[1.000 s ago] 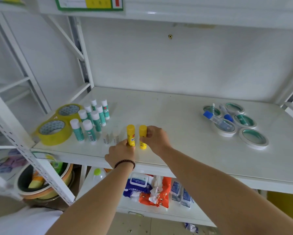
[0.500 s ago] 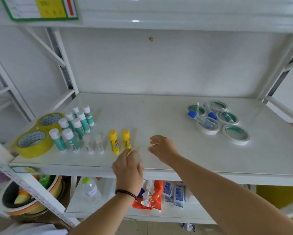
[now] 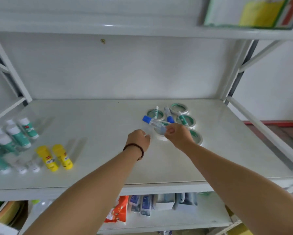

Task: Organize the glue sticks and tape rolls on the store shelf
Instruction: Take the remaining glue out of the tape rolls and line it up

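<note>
White shelf (image 3: 227, 160), contents from left: a group of green-and-white glue sticks (image 3: 16, 134) standing at the left edge, blurred; two small white tubes (image 3: 28, 167) in front of them; two yellow glue sticks (image 3: 54, 157) standing side by side near the front. Centre: left hand (image 3: 139, 139), beaded bracelet (image 3: 134, 150) at the wrist, fingers curled, nothing visibly held, just left of the tape. Right of centre: right hand (image 3: 178, 135), fingers pinched on the end of a clear blue-capped glue tube (image 3: 153, 123) lying across a cluster of white tape rolls (image 3: 184, 119). Further tubes lie on the rolls. Lower shelf: assorted packets (image 3: 118, 211).
</note>
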